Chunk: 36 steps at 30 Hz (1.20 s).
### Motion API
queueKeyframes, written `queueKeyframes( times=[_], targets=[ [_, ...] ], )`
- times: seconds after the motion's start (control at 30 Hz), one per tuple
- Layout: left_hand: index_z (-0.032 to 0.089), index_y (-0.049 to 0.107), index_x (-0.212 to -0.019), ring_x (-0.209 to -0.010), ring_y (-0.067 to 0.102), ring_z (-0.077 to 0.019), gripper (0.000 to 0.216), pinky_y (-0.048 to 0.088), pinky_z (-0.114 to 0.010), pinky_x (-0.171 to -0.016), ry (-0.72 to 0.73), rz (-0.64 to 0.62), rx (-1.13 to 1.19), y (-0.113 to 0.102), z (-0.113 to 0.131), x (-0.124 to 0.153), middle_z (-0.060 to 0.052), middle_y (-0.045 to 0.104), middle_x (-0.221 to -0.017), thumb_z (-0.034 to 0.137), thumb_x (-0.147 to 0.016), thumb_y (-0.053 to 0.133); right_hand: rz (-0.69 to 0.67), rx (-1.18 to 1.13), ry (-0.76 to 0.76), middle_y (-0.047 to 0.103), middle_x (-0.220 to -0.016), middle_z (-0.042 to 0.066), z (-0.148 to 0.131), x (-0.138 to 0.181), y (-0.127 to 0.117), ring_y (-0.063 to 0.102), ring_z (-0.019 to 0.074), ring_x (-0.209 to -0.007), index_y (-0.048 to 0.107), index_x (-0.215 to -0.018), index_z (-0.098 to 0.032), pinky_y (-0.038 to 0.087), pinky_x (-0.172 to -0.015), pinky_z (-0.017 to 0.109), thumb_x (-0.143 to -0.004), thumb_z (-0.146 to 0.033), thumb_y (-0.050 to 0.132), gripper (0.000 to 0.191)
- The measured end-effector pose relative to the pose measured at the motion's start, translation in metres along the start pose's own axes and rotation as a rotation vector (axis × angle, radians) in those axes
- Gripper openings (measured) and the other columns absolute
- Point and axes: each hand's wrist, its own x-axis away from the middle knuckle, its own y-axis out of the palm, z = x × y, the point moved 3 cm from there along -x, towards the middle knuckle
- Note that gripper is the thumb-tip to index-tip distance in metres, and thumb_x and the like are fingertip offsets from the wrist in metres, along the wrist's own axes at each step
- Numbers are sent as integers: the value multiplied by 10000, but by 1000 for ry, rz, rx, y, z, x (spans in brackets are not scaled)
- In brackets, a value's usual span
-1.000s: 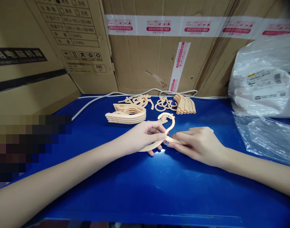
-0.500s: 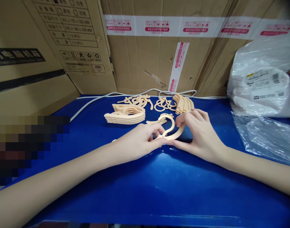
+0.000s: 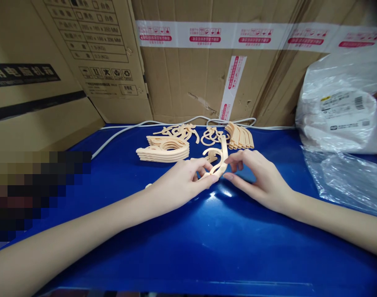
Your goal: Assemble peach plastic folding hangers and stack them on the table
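My left hand [image 3: 183, 181] pinches a peach plastic hanger [image 3: 218, 159] at its lower end, just above the blue table [image 3: 188, 239]. The hanger's hook part curls up between both hands, and one arm of it stands folded upward. My right hand [image 3: 256, 177] is curled beside it, fingertips touching the folded arm from the right. Behind them lie a stack of folded hangers [image 3: 163, 149], loose hook pieces [image 3: 211, 135] and a row of arm pieces [image 3: 239, 135].
Cardboard boxes [image 3: 207, 70] wall off the back and left. A white cable [image 3: 120, 133] runs along the table's far edge. A plastic bag [image 3: 339, 111] with white contents and loose clear film [image 3: 345, 181] fills the right side.
The hanger's right arm has swung from lying flat to standing upright against the hook. My right hand rose with it, then drew back a little; my left hand kept its pinch.
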Motion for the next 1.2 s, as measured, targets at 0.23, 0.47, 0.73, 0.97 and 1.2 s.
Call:
queueKeyframes(
  times=[0.23, 0.47, 0.73, 0.97, 1.2],
  targets=[
    [208, 607, -1019, -524, 469, -71, 284, 302, -190, -494, 58, -76, -32, 4, 6, 4, 50, 555, -682, 449, -920, 492, -69, -30, 16, 668, -983, 54, 2, -3, 3, 602, 198, -916, 591, -1064, -224, 430, -790, 342, -964, -332, 465, 194],
    [209, 582, -1075, -581, 527, -102, 227, 295, -213, -519, 256, -141, -327, 4, 18, 11, 34, 611, -735, 369, -945, 488, -33, -167, 149, 629, -961, 54, 8, -3, 2, 578, 198, -903, 567, -970, -213, 442, -796, 339, -962, -378, 450, 201],
    [192, 589, -1105, -883, 642, -186, 229, 391, -256, -663, 453, -203, -586, 9, 14, 13, -34, 679, -1022, 299, -968, 440, 9, -368, 323, 578, -867, 15, 26, -2, 8, 538, 146, -753, 543, -943, -202, 447, -678, 284, -921, -263, 493, 81],
    [176, 615, -996, -838, 623, -178, 233, 382, -281, -655, 462, -161, -679, 7, 15, 13, -24, 664, -908, 316, -959, 432, 107, -409, 314, 607, -999, 46, 35, -2, 11, 571, 174, -857, 528, -1053, -212, 481, -782, 344, -844, -175, 530, 212],
    [163, 629, -950, -967, 533, -220, 244, 417, -325, -803, 491, 1, -738, 2, 14, 7, -64, 625, -1018, 314, -957, 438, 71, -368, 412, 699, -1027, 44, 40, -1, 11, 620, 220, -994, 654, -1021, -206, 456, -895, 389, -840, -179, 499, 240]
  ],
)
